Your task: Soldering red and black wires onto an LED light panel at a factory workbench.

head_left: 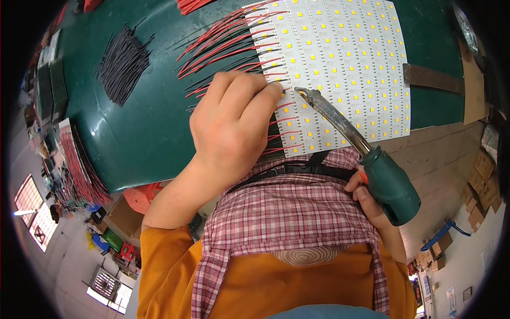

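My left hand (pixel 231 114) is over the left edge of a white LED circuit board (pixel 366 64), thumb and fingertips pinched on a thin wire at the pads. Most of that wire is hidden under the fingers. My right hand (pixel 366 199) grips a soldering iron (pixel 393 186) by its green handle. The iron's tip (pixel 298 89) is at the board, just right of my left fingertips. Rows of small yellow LEDs cover the board. Red and black wires (pixel 212 50) stick out leftward from its edge, above and below my left hand.
A pile of black wires (pixel 125 64) lies on the green table (pixel 154 133). More red wires (pixel 194 5) are at the far edge. Bundled wired strips (pixel 79 154) rest at the table's left corner. A flat brown bar (pixel 433 78) touches the board's right side.
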